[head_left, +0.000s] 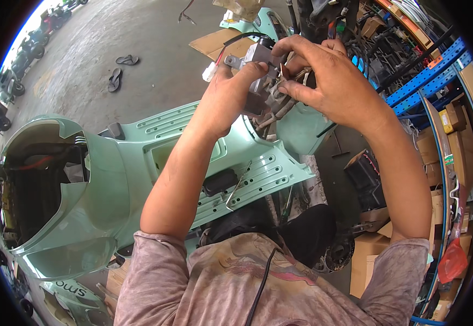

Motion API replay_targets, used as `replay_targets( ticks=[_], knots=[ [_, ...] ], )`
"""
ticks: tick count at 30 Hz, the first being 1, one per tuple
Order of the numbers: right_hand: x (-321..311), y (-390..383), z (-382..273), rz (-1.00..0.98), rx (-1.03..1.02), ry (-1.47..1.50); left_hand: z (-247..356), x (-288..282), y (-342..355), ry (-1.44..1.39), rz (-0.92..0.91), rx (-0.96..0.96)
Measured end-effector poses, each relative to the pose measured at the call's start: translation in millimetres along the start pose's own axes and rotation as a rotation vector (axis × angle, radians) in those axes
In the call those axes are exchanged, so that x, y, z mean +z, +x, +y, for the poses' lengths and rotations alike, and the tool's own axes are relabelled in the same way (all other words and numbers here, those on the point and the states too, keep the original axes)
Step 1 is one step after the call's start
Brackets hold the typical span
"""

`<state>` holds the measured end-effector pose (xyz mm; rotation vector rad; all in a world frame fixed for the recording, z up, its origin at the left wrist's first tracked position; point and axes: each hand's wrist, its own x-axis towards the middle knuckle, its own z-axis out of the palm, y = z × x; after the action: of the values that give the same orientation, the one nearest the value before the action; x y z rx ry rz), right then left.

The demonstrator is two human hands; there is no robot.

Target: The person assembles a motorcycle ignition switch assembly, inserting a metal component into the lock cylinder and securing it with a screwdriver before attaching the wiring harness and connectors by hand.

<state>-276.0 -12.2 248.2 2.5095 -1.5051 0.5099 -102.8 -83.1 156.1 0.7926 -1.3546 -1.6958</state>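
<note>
Head view, 12 o'clock: grasping grey metal housing [258,53] with left fingers [251,70] and right fingers [295,44]; seemingly unfinished, with white connector [210,71] apparently unplugged.

Green scooter body [106,179]: smooth, glossy plastic. Silvery part [257,54]: dull metal. Shirt [231,293]: matt cloth.

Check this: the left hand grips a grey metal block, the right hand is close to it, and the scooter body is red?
Not red: the head view shows a mint-green scooter body. The left hand does grip a grey metal block, the right hand close to it.
</note>
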Motion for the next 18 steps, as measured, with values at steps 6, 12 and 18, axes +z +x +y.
replay_targets(
  ticks=[6,12,18],
  knots=[
    [-7.3,1.5,1.8,-0.064,0.004,0.048,-2.9,8.1,-0.4,-0.006,-0.048,0.165],
    [-10.9,0.8,-1.8,-0.161,0.055,0.009,-17.6,18.3,-0.1,-0.356,-0.015,0.189],
    [-9.9,-1.2,-2.0,-0.159,0.051,-0.034,-12.4,20.1,2.6,-0.464,-0.129,0.195]
  ],
)
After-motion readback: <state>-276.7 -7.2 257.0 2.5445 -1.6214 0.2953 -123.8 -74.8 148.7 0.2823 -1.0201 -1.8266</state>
